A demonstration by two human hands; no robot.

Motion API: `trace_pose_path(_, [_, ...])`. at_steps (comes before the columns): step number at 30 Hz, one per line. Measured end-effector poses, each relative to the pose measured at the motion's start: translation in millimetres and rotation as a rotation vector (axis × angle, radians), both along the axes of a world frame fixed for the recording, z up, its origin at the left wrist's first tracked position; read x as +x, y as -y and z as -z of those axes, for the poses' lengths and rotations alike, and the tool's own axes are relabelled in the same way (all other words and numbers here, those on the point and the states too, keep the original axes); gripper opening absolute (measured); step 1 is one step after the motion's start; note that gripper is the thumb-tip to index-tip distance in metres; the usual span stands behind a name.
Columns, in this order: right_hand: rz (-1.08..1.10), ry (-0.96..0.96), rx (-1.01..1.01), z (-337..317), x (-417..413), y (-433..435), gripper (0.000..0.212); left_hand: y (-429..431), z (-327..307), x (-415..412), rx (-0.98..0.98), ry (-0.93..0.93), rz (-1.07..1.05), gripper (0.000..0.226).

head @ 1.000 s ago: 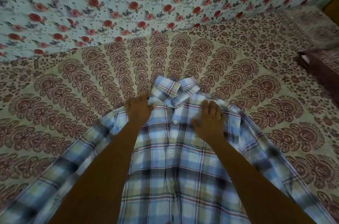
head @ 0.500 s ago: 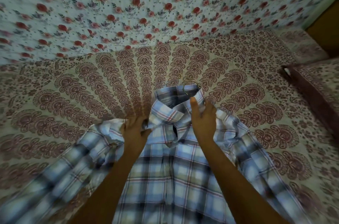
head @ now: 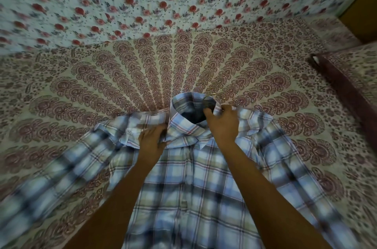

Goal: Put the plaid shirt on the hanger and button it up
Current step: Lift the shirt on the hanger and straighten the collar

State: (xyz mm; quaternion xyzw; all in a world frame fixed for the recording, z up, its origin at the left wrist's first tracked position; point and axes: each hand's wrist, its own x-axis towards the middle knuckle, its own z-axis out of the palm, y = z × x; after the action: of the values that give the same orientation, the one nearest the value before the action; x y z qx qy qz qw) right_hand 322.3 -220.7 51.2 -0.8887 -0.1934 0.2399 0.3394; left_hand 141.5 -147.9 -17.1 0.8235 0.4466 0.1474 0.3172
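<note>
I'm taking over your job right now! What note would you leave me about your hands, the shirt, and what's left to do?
Left hand: grips the blue-and-white plaid shirt just left of its collar.
Right hand: pinches the collar's right edge.
The shirt lies front-up on the maroon-patterned bedspread. The thin metal hanger hook pokes out of the collar.
Done: the hanger appears to be inside the shirt.
Left: check each button and fasten any that are open; blur hides them.
</note>
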Motion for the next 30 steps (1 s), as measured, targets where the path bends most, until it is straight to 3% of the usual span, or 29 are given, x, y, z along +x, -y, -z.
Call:
trace_pose_path(3, [-0.098, -0.005, 0.083, -5.3, -6.3, 11.8, 0.051, 0.4, 4.5, -9.2, 0.063, -0.080, 0.028, 0.049])
trace_pose_path(6, [-0.152, -0.002, 0.089, -10.4, -6.1, 26.3, 0.044, -1.7, -1.2, -10.0, 0.082, -0.209, -0.032, 0.039])
trace_pose_path(9, [-0.157, 0.012, 0.087, -6.7, 1.3, 35.0, 0.023, 0.0, -11.4, -1.9, -0.012, -0.263, -0.051, 0.024])
trace_pose_path(11, [-0.119, -0.010, 0.101, -2.4, 5.7, 36.4, 0.023, 1.9, -23.3, 6.2, -0.111, -0.177, -0.108, 0.018])
trace_pose_path(14, [-0.014, -0.103, 0.187, 3.6, 7.4, 35.5, 0.028, 6.6, -46.3, 28.9, -0.494, 0.177, -0.338, 0.027])
trace_pose_path(16, [0.077, -0.168, 0.272, 5.5, 5.9, 32.3, 0.025, 9.1, -54.1, 43.5, -0.688, 0.269, -0.352, 0.040])
trace_pose_path(18, [0.159, -0.241, 0.341, 2.0, 5.9, 28.5, 0.022, 12.1, -57.7, 51.4, -0.657, 0.213, -0.287, 0.064])
trace_pose_path(19, [0.195, -0.287, 0.372, 0.7, 7.6, 26.8, 0.022, 12.4, -56.8, 55.0, -0.597, 0.203, -0.303, 0.062])
trace_pose_path(23, [0.247, -0.396, 0.364, 3.9, 20.2, 23.3, 0.034, 9.6, -52.5, 67.2, -0.398, 0.176, -0.385, 0.019])
trace_pose_path(24, [0.232, -0.401, 0.386, 6.1, 23.9, 23.2, 0.033, 8.3, -52.0, 69.3, -0.373, 0.165, -0.397, 0.020])
trace_pose_path(26, [0.210, -0.402, 0.429, 9.3, 29.1, 22.5, 0.024, 3.4, -52.1, 72.0, -0.402, 0.179, -0.430, 0.037])
trace_pose_path(30, [0.137, -0.367, 0.478, 17.6, 37.6, 22.3, 0.016, -7.3, -54.5, 68.6, -0.611, 0.287, -0.520, 0.035])
